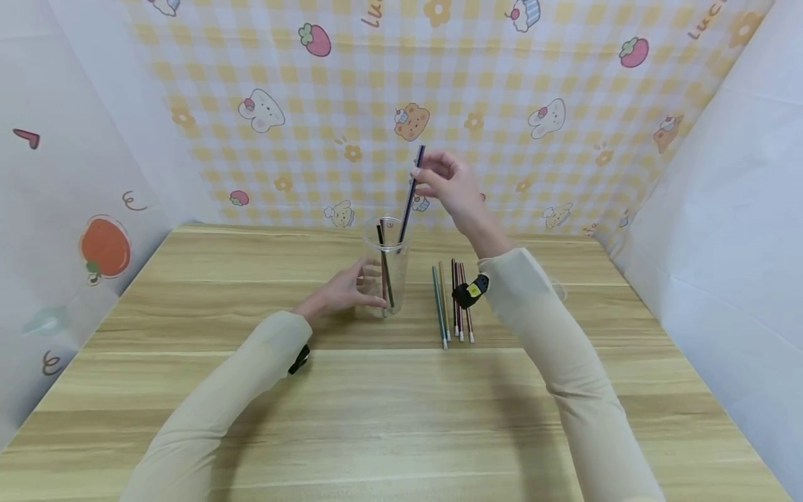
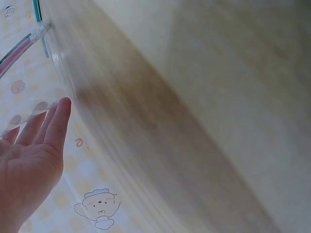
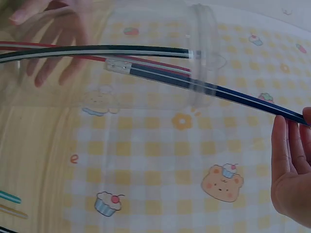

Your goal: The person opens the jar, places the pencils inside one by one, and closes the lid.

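Observation:
A tall clear plastic cup (image 1: 401,275) stands upright on the table, its lower part held by my left hand (image 1: 341,287), thumb in front and fingers behind. Inside it lean a black pencil (image 1: 386,268) and a red pencil (image 3: 160,65). Above the cup, my right hand (image 1: 453,187) pinches a dark blue pencil (image 1: 410,199) near its upper end. That pencil slants through the cup's mouth, with its white-tipped eraser end (image 3: 118,65) inside, below the rim. In the left wrist view the left hand (image 2: 36,155) shows extended fingers along the cup.
Right of the cup, several pencils lie side by side on the wooden table (image 1: 376,418): a teal pencil (image 1: 439,307), a yellowish pencil (image 1: 445,300) and darker ones, white ends towards me. A checked cloth (image 1: 376,160) hangs behind the table. Black wrist cameras (image 1: 470,291) sit at both sleeves.

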Tool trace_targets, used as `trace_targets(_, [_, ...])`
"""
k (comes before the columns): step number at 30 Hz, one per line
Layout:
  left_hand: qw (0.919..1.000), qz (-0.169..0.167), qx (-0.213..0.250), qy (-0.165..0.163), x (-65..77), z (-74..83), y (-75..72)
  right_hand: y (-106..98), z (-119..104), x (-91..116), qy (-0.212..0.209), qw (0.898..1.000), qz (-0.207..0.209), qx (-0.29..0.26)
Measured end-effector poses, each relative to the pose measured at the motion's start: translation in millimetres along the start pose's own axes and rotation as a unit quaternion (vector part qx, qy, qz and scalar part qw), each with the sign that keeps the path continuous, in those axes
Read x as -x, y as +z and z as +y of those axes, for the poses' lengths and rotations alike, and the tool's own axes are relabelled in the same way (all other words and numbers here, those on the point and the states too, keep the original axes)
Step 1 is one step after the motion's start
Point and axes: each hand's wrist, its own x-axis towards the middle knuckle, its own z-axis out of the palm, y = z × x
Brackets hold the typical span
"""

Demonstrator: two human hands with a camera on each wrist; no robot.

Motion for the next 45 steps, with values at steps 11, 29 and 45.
trace_targets(11, [0.9999,-0.003,0.009,-0.003,-0.6,0.0,-1.3,8,18,3,0.010,0.988,-0.086,0.125])
trace_targets(29, [0.9999,-0.010,0.010,-0.001,-0.6,-0.1,-2.0,15,24,15,-0.026,0.978,-0.118,0.171])
trace_targets(45, [0.9999,0.005,0.009,0.005,-16.4,-30.7,-0.2,7,40,10,-0.095,0.928,-0.172,0.316])
